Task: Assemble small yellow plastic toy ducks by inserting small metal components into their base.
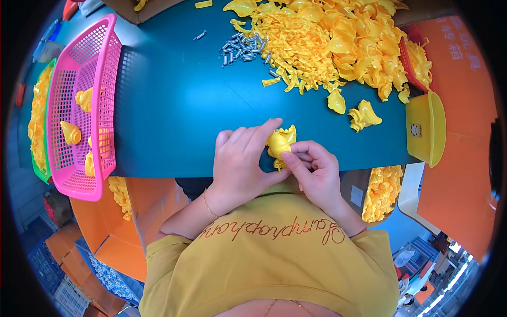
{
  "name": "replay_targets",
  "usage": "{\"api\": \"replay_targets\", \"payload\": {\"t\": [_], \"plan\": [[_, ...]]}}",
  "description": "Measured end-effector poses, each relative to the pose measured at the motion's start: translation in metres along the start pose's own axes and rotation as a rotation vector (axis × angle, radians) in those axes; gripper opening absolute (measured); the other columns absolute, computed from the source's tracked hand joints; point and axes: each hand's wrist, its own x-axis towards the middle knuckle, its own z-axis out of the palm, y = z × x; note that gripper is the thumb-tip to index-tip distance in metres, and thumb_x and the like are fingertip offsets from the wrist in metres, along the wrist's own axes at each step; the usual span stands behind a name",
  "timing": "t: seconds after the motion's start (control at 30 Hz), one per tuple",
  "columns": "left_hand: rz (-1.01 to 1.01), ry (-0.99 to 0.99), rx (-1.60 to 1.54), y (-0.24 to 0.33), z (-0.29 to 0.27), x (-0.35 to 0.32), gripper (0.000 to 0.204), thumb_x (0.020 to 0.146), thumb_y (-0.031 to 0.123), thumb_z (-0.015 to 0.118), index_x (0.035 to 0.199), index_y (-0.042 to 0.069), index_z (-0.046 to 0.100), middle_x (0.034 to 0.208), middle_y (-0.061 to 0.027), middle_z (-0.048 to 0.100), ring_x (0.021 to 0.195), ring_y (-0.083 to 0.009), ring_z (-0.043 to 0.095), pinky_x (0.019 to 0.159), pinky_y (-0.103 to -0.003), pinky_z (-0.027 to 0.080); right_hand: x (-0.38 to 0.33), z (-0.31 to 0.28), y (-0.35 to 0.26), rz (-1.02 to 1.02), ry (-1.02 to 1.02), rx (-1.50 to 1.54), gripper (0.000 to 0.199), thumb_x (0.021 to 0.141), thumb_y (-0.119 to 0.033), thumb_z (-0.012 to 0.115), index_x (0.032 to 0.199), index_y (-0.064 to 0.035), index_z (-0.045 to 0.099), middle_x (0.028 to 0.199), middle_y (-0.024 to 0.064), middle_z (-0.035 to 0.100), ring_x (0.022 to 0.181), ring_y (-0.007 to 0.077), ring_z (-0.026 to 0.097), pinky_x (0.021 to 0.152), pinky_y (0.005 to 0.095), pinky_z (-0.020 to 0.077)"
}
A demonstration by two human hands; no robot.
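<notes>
Two hands: left hand, right hand, one yellow plastic piece between them. One pink basket at the worktop's left edge, four yellow pieces inside. Far-edge heap: uncountable.

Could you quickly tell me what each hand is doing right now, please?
Left hand: fingers closed over the yellow plastic part, holding it.
Right hand: fingers pinching the same part from below.

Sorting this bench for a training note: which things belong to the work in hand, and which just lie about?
In hand: left hand, right hand, yellow part, parts pile, metal pins, pink basket.
Lying about: yellow bin, green basket, orange boxes.
</notes>
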Motion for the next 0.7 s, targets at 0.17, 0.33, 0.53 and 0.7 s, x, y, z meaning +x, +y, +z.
{"api": "replay_targets", "payload": {"t": [0.17,0.33,0.53,0.7], "plan": [[0.004,-0.009,0.003,0.0,0.0,-0.001,0.08,0.067,0.034,0.093,0.138,0.016,0.06,0.104,-0.0005,0.07,0.088,-0.0176,0.064,0.082,-0.036,0.039,0.002,-0.002,0.002,-0.021,-0.023,-0.02,0.013,0.1,-0.006,0.072,0.111,0.0002,0.066,0.095,0.0066,0.077,0.063,-0.0018,0.057,0.049,0.0175,0.0368],[0.006,-0.002,-0.01,-0.002,0.001,-0.001,0.082,0.066,0.033,0.093,0.138,0.016,0.06,0.106,-0.0007,0.071,0.087,-0.0176,0.064,0.081,-0.036,0.04,0.003,0.006,-0.004,-0.1,0.03,-0.148,0.013,0.096,-0.01,0.077,0.103,-0.0017,0.071,0.082,0.0002,0.075,0.053,-0.0014,0.04,0.048,0.021,0.0303],[0.023,0.011,-0.028,-0.004,0.0,-0.003,0.083,0.066,0.031,0.093,0.141,0.016,0.06,0.103,0.0,0.072,0.084,-0.0164,0.065,0.079,-0.036,0.04,0.007,0.001,-0.014,-0.202,-0.038,-0.403,0.015,0.091,-0.006,0.08,0.102,-0.0005,0.073,0.082,0.0016,0.073,0.055,0.001,0.047,0.05,0.0208,0.0334],[0.054,-0.013,-0.022,-0.005,-0.001,-0.003,0.084,0.068,0.029,0.092,0.143,0.016,0.059,0.1,0.0009,0.072,0.083,-0.0152,0.065,0.079,-0.036,0.04,0.009,0.003,-0.006,-0.468,0.039,-0.5,0.015,0.088,-0.017,0.084,0.095,-0.0071,0.075,0.071,0.0027,0.069,0.045,0.0128,0.05,0.045,0.0288,0.035]]}}
